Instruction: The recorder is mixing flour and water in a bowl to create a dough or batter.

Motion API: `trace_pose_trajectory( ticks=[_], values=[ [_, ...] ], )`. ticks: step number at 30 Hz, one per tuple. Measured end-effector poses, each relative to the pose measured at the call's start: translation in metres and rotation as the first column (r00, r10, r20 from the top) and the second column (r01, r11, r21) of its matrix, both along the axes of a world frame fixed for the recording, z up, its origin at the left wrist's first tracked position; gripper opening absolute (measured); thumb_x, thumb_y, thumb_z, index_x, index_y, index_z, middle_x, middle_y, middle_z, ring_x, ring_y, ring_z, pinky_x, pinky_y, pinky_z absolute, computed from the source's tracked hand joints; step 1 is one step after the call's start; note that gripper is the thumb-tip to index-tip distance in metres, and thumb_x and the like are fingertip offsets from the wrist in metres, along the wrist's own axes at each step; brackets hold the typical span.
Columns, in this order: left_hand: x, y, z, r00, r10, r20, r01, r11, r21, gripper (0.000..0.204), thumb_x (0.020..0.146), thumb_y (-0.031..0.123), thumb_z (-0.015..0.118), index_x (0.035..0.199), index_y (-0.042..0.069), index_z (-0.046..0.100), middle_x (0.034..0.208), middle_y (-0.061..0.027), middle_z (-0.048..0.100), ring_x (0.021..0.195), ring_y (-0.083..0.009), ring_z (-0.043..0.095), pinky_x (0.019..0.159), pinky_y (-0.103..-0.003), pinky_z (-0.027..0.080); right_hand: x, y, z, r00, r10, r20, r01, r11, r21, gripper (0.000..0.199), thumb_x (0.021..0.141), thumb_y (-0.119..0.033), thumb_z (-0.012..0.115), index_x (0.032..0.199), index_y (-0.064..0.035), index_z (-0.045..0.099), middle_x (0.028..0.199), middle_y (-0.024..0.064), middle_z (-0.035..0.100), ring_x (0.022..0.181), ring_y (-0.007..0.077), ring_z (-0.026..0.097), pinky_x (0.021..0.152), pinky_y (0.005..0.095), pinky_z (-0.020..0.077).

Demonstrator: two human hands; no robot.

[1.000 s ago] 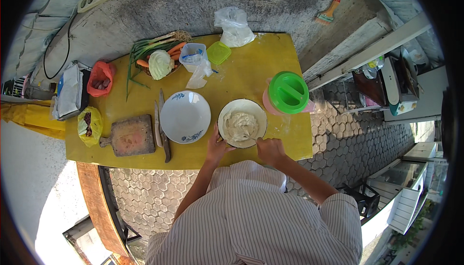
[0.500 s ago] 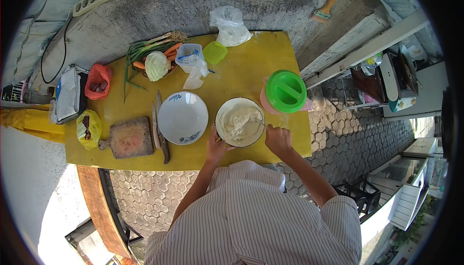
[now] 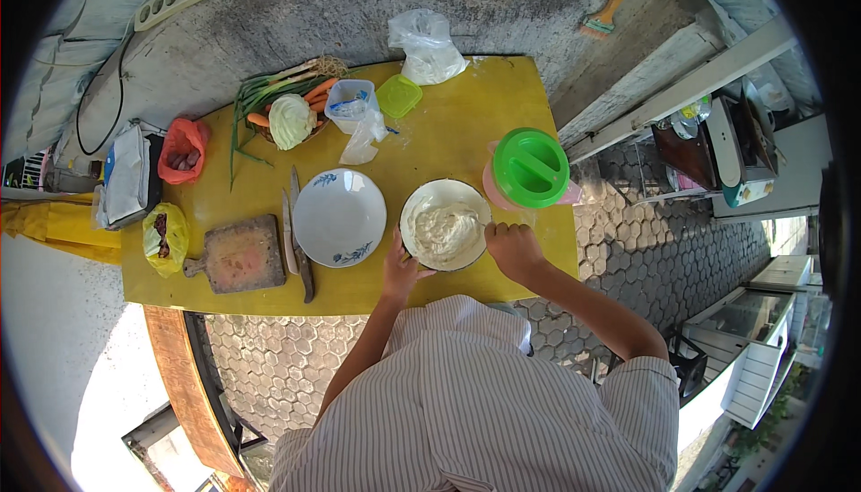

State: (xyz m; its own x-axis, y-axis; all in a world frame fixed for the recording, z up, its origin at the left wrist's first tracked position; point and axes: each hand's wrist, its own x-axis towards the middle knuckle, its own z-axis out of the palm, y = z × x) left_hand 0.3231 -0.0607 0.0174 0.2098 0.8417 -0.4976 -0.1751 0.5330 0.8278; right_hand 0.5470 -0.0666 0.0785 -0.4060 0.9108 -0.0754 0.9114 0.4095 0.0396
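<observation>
A dark-rimmed white bowl (image 3: 413,248) stands at the table's near edge, with a thick, pale batter (image 3: 448,230) inside. Fingers of my left hand (image 3: 400,268) are closed round its lower left side. Over the right rim, my right hand (image 3: 515,250) is in a fist round the handle of a spoon (image 3: 484,220); the spoon's head is sunk in the batter. Just left of the bowl lies a wide white plate (image 3: 339,214) with blue flower decoration. Close behind my right hand stands a pink pitcher with a green lid (image 3: 531,167).
Left on the yellow table (image 3: 466,124) are two knives (image 3: 300,250), a wooden cutting board (image 3: 244,255), a yellow bag (image 3: 165,239) and a red bag (image 3: 183,153). Farther back are a cabbage (image 3: 291,122), carrots, a plastic tub (image 3: 351,103), a green lid (image 3: 399,96) and a bag of white powder (image 3: 430,52).
My right hand has moved slightly up and left, its elbow swinging outward. The batter's raised mound is now flatter and spread out. My left hand stays on the bowl.
</observation>
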Motion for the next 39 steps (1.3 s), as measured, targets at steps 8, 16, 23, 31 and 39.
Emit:
trace_pose_trajectory(
  ticks=[8,16,23,31,39],
  values=[
    [0.003,-0.002,0.01,0.991,0.063,0.12,-0.058,0.997,-0.049,0.06,0.085,0.0,0.044,0.14,0.011,0.024,0.129,-0.0106,0.045,0.11,-0.0243,0.054,0.073,-0.04,0.059,0.015,0.026,-0.01,0.997,0.064,0.043,-0.062,0.996,-0.061,0.008,0.067,-0.008,0.06,0.072,-0.0024,0.058,0.068,0.0131,0.061,0.063,0.0253,0.063,0.053,0.0369,0.0474],
    [0.005,-0.002,0.007,0.991,0.072,0.113,-0.07,0.997,-0.015,0.055,0.086,0.003,0.047,0.138,0.009,0.029,0.127,-0.0113,0.046,0.111,-0.0251,0.053,0.073,-0.039,0.059,-0.022,-0.017,-0.033,0.684,-0.591,-0.428,0.339,0.777,-0.531,0.02,0.078,-0.016,0.055,0.067,0.0,0.06,0.073,0.0196,0.062,0.069,0.0383,0.06,0.063,0.0456,0.0479],
    [0.007,-0.002,0.005,0.996,0.085,0.008,-0.085,0.996,-0.036,0.062,0.086,-0.007,0.042,0.141,0.006,0.019,0.129,-0.013,0.043,0.111,-0.0283,0.053,0.072,-0.038,0.059,-0.042,0.007,-0.047,0.432,-0.722,-0.54,0.635,0.669,-0.385,0.02,0.078,-0.017,0.056,0.068,-0.0007,0.06,0.071,0.0212,0.059,0.067,0.0399,0.059,0.06,0.0452,0.047],
    [0.01,-0.003,0.004,0.996,0.089,0.019,-0.089,0.996,-0.017,0.057,0.086,-0.006,0.043,0.139,0.005,0.025,0.127,-0.0144,0.046,0.109,-0.0287,0.054,0.071,-0.037,0.06,-0.009,-0.007,-0.036,0.618,-0.669,-0.412,0.631,0.735,-0.249,0.017,0.077,-0.017,0.059,0.066,-0.0032,0.06,0.063,0.0198,0.059,0.059,0.0377,0.059,0.057,0.0456,0.0485],
    [0.004,0.0,0.007,0.999,0.052,-0.006,-0.052,0.999,-0.006,0.058,0.084,-0.008,0.045,0.138,0.005,0.028,0.125,-0.0153,0.048,0.106,-0.0279,0.056,0.069,-0.036,0.061,-0.013,-0.012,-0.038,0.598,-0.648,-0.472,0.579,0.756,-0.304,0.016,0.076,-0.015,0.058,0.064,-0.0034,0.06,0.063,0.0188,0.06,0.058,0.037,0.06,0.057,0.0472,0.0479]
  ],
)
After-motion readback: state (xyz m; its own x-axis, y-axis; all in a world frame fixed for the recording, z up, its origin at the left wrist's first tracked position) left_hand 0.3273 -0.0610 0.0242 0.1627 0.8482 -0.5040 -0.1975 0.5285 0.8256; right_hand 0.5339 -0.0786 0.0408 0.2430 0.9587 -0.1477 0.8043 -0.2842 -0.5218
